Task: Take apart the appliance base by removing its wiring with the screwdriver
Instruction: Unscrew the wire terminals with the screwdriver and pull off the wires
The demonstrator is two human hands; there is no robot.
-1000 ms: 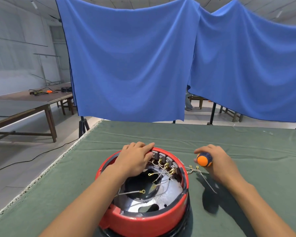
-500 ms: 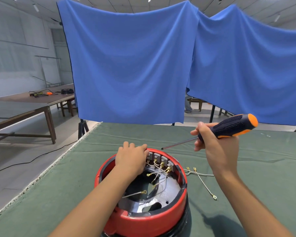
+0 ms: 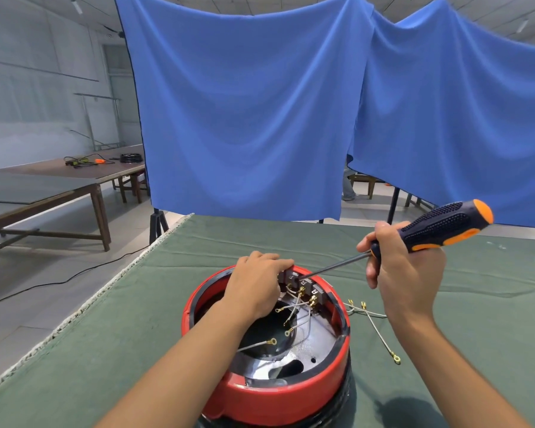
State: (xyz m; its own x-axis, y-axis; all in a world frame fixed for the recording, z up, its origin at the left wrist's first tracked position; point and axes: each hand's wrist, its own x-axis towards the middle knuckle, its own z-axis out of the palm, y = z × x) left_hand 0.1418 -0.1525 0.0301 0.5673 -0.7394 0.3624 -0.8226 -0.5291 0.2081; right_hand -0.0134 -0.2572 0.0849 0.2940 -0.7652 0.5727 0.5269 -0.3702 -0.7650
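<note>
Head view: round red plastic appliance base (image 3: 278, 393) sits on the green cloth-covered table (image 3: 112, 350), at the near edge, roughly mid-width, open top facing up. Inside, a shiny metal plate with a dark round recess and thin grey wires (image 3: 294, 307) with brass ring ends, running to a row of grey terminal blocks (image 3: 303, 284) at the far inner rim. Left hand (image 3: 257, 288) rests on the base's far rim, fingers curled over the left end of the terminal row, gripping there. Right hand (image 3: 405, 273) is raised above the table to the right of the base, fingers wrapped round the front of the black-and-orange-handled screwdriver (image 3: 439, 227); handle points up and right, steel shaft slants down-left with its tip at the terminal blocks, just beside the left fingertips. Whether the tip sits in a screw cannot be told. Loose grey wires with brass lugs (image 3: 380, 332) lie on the cloth just right of the base. Blue fabric backdrop (image 3: 244, 112) hangs behind the table's far edge. Brown wooden tables (image 3: 74, 180) stand far left.
</note>
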